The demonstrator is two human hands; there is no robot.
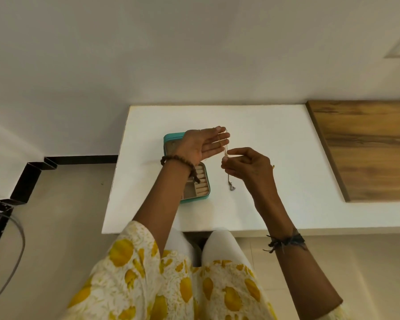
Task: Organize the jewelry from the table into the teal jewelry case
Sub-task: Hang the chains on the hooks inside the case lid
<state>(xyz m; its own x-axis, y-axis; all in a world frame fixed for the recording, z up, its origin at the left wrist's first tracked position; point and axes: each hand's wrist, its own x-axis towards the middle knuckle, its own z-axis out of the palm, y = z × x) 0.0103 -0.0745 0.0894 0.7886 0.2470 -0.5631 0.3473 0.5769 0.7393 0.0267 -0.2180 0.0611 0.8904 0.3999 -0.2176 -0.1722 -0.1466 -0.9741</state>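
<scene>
Teal jewelry case [206,195] open, ring rolls [200,181] inside.

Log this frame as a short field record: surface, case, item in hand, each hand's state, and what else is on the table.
surface: white table
case: teal jewelry case, open, ring rolls showing
item: thin gold chain necklace with small pendant hanging above the table
left hand: open, palm up, chain draped over the fingers
right hand: pinching the chain
other: wooden board at right; small gold piece behind right hand

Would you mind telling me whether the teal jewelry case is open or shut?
Open: the teal jewelry case shows its beige ring rolls and a compartment, with the left hand above it.
</scene>
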